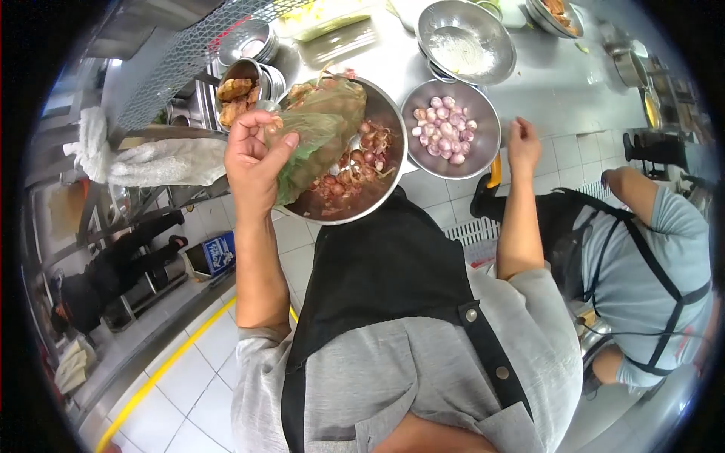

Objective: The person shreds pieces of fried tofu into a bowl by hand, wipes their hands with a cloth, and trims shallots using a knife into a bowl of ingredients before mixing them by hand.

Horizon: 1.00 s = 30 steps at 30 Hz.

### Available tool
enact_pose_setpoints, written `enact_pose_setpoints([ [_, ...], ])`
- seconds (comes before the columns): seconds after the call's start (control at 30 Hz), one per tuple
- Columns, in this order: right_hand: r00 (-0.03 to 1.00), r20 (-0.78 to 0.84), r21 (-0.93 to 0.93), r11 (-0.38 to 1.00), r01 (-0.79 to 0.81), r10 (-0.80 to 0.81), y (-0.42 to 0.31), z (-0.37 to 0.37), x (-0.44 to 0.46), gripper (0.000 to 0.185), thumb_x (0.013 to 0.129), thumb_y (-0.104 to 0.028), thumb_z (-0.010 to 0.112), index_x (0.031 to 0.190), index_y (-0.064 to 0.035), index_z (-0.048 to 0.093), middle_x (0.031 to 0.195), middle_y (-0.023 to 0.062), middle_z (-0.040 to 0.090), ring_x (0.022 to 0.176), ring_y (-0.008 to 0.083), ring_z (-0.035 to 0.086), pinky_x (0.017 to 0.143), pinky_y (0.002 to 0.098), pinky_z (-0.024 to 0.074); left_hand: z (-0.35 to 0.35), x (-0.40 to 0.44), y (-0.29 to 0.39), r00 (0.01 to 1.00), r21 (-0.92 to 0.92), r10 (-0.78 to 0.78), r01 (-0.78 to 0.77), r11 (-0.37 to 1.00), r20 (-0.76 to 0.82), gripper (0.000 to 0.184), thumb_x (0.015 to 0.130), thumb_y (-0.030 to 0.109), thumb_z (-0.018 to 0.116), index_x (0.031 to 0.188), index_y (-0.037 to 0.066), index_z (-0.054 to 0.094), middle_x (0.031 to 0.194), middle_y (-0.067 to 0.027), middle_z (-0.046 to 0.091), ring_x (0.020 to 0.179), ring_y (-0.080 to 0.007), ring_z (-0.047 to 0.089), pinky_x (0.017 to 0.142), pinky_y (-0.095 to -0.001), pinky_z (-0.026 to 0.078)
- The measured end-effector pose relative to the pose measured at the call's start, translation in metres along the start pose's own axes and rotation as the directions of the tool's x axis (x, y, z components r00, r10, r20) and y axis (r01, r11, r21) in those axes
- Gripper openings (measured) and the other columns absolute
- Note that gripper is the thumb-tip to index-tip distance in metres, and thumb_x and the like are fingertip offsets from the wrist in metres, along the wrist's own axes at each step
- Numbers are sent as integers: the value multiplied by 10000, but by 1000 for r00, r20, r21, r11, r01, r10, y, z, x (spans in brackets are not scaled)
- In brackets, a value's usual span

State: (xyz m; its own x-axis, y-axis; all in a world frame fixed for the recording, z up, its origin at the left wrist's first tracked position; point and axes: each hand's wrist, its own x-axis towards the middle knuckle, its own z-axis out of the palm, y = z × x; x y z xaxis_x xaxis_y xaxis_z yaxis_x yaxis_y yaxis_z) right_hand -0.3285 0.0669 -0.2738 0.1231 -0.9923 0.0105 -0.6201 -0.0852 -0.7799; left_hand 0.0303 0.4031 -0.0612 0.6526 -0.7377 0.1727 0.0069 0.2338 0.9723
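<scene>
My left hand pinches the edge of a thin green plastic bag between thumb and fingers. The bag lies over the left side of a large metal bowl. Unpeeled shallots and loose skins show in the bowl beside it. To the right, a smaller metal bowl holds several peeled, pale purple shallots. My right hand is beyond that bowl's right rim, apart from it, with its fingers curled in. Whether anything is inside those fingers is hidden.
A colander with white residue stands behind the shallots on the steel table. Browned food fills a metal container at the left. A white cloth hangs near my left wrist. A co-worker is close on my right.
</scene>
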Motion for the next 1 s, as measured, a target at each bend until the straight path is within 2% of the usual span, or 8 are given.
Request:
enact_pose_setpoints([
  [0.07, 982, -176, 185, 977, 104, -71, -65, -29, -36, 334, 967, -246, 762, 1216, -25, 742, 925, 79, 766, 844, 173, 726, 760, 322, 574, -2, -2, -1, 999, 29, -1, 2, 1000, -41, 378, 870, -133, 731, 1179, 29, 585, 1126, -51, 626, 1064, -114, 597, 916, -256, 495],
  [0.2, 856, 452, 451, 892, 23, -250, -178, -3, -114, 390, 926, -120, 791, 1299, -56, 696, 1080, 101, 758, 950, 178, 728, 882, 314, 583, 2, -5, -19, 999, 65, 28, -30, 997, 27, 309, 890, -134, 693, 1130, 37, 596, 1084, -34, 614, 1015, -99, 583, 869, -243, 479],
  [0.27, 638, 556, 415, 843, 342, -533, -214, 26, -132, 571, 851, -101, 822, 1394, -86, 645, 1306, 141, 686, 1165, 269, 686, 1023, 369, 553, 11, -12, -27, 995, 223, 32, -52, 973, 94, 273, 892, -141, 659, 1079, 50, 605, 1052, -17, 605, 980, -93, 569, 830, -238, 461],
  [0.37, 578, 399, 365, 701, 613, -712, -224, 82, -144, 656, 793, -24, 808, 1419, -131, 643, 1381, 121, 631, 1241, 288, 609, 977, 416, 558, 20, -32, -32, 997, 322, -55, 34, 946, 55, 184, 888, -70, 679, 1018, 50, 626, 1002, -26, 625, 972, -119, 595, 867, -267, 472],
  [0.47, 397, 558, 344, 639, 689, -728, -217, 99, -144, 662, 750, 3, 778, 1385, -152, 672, 1365, 132, 643, 1276, 363, 574, 1070, 471, 497, 18, -48, -45, 997, 460, -59, 28, 887, 52, 132, 884, 3, 704, 994, 34, 638, 971, -61, 652, 966, -158, 631, 904, -299, 492],
  [0.83, 333, 692, 370, 711, 598, -641, -260, 63, -141, 366, 807, -65, 743, 1171, -100, 759, 1108, 174, 674, 1056, 401, 672, 927, 485, 554, 18, -57, 0, 991, 414, 114, -134, 900, 72, 143, 905, -21, 705, 1023, 29, 641, 1035, -89, 657, 980, -200, 646, 902, -309, 499],
  [0.9, 355, 536, 490, 625, 608, -766, -279, 57, -143, 307, 810, 20, 705, 1105, -44, 762, 962, 146, 698, 868, 338, 699, 734, 388, 557, 16, -50, 8, 989, 323, 137, -145, 935, 48, 149, 918, -30, 695, 1044, 27, 638, 1071, -89, 654, 1013, -195, 640, 918, -310, 497],
  [1.0, 384, 535, 504, 650, 569, -752, -299, 56, -143, 207, 831, -81, 744, 1032, -42, 770, 984, 189, 728, 934, 408, 700, 833, 463, 559, 10, -41, 14, 992, 170, 129, -127, 977, -5, 166, 942, -47, 679, 1085, 22, 630, 1125, -87, 642, 1066, -184, 627, 952, -307, 492],
])
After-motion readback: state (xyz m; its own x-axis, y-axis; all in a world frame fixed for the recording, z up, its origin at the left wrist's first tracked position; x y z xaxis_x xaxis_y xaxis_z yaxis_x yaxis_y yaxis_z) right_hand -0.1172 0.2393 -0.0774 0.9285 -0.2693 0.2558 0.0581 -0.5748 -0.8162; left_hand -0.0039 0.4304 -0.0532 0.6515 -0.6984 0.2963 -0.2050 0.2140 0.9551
